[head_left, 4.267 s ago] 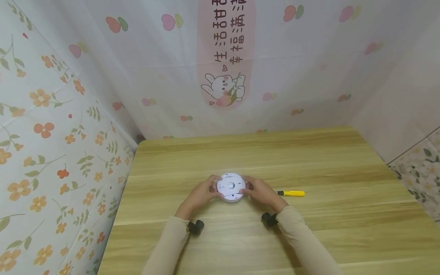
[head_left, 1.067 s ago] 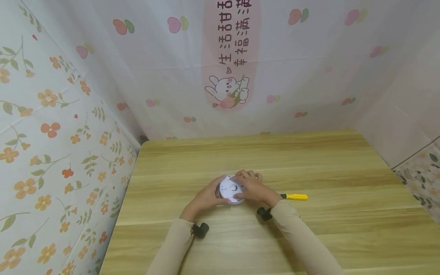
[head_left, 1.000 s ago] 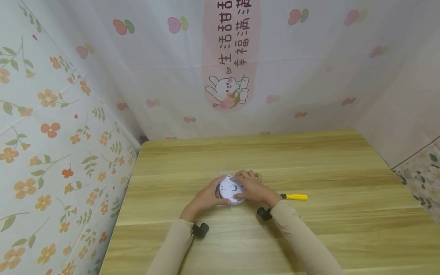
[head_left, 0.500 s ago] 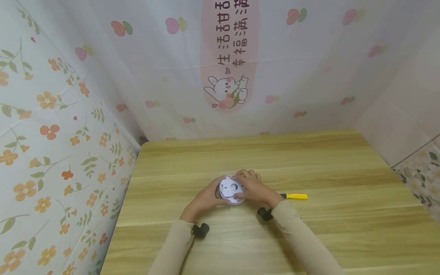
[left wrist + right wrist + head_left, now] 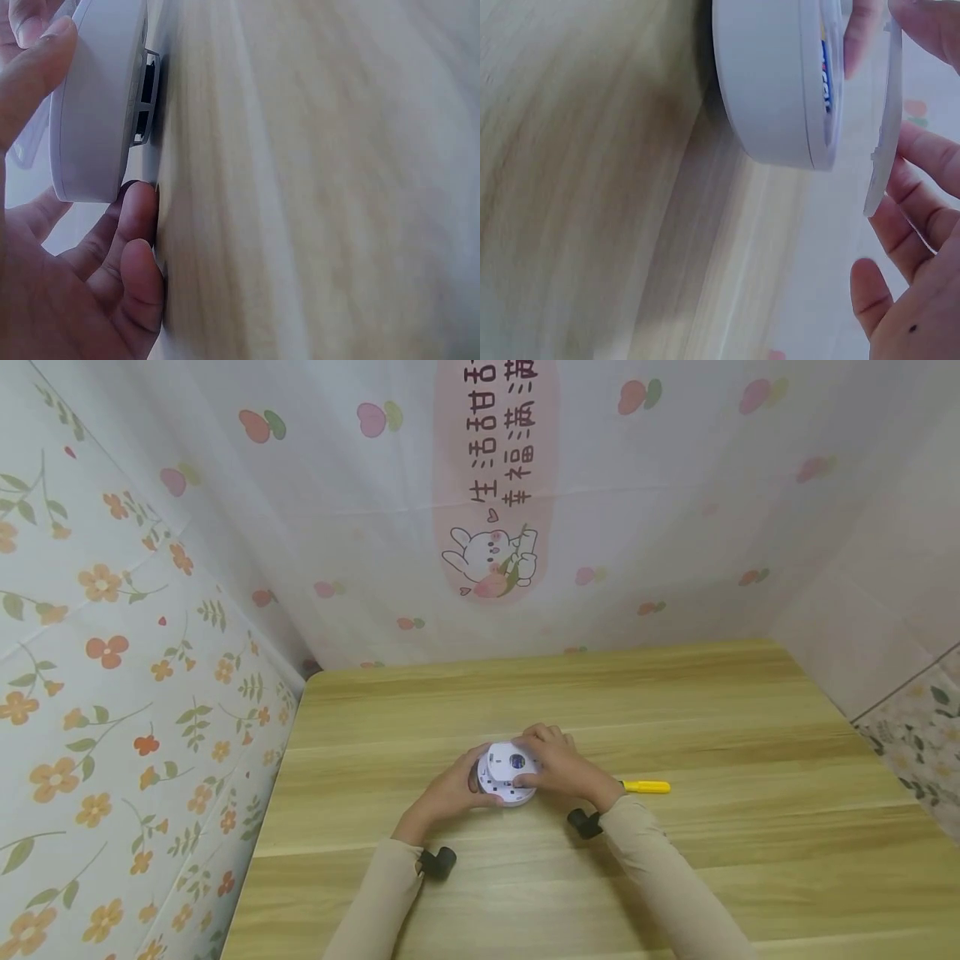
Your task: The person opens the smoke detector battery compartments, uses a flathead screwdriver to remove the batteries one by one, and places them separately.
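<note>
A round white smoke alarm, vented side down, sits at the middle of the table. My left hand grips its rim from the left, thumb at the near edge. In the left wrist view the alarm's body has a slotted vent facing the tabletop. My right hand pinches a flat white cover above the alarm. The right wrist view shows a gap between the cover and the alarm. Inside the opening a blue, lettered battery is partly visible.
A yellow-handled screwdriver lies on the wooden table right of my right wrist, its tip end hidden. Small black cameras are strapped to both wrists. A patterned curtain hangs behind the table, and a floral one on the left.
My right hand has shifted from the alarm's right rim onto its cover and raised the cover off, exposing the inside. The left hand has kept its hold on the rim.
</note>
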`<state>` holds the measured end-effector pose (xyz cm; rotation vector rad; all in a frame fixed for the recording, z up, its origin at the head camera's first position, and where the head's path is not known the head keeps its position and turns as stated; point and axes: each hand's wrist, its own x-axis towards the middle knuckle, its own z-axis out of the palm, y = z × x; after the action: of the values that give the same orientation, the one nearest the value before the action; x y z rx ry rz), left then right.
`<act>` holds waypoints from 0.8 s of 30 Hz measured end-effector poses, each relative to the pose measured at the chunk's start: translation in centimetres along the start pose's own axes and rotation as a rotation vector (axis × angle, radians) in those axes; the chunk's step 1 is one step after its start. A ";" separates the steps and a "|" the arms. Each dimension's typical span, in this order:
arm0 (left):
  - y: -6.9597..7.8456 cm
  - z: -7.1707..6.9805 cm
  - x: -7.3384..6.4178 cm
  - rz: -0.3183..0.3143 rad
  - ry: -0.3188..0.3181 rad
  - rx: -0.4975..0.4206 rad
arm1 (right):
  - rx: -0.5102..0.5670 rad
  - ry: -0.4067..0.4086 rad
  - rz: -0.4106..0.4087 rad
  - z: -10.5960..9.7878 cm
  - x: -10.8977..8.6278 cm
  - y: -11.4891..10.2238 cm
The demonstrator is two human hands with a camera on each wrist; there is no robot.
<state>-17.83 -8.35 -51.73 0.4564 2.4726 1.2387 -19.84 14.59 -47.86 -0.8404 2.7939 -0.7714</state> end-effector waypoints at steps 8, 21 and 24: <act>0.0 0.1 -0.2 0.003 0.002 -0.002 | 0.004 0.044 -0.012 -0.6 -0.5 0.5; -0.1 0.0 0.0 0.010 0.014 0.017 | 0.026 0.065 0.019 -1.8 -1.6 2.0; -0.2 0.0 0.0 0.009 0.014 0.016 | 0.038 0.071 0.030 -2.1 -2.0 2.3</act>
<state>-17.81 -8.46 -51.89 0.4650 2.4963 1.2306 -19.84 18.27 -47.29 -0.7782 2.8365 -0.8624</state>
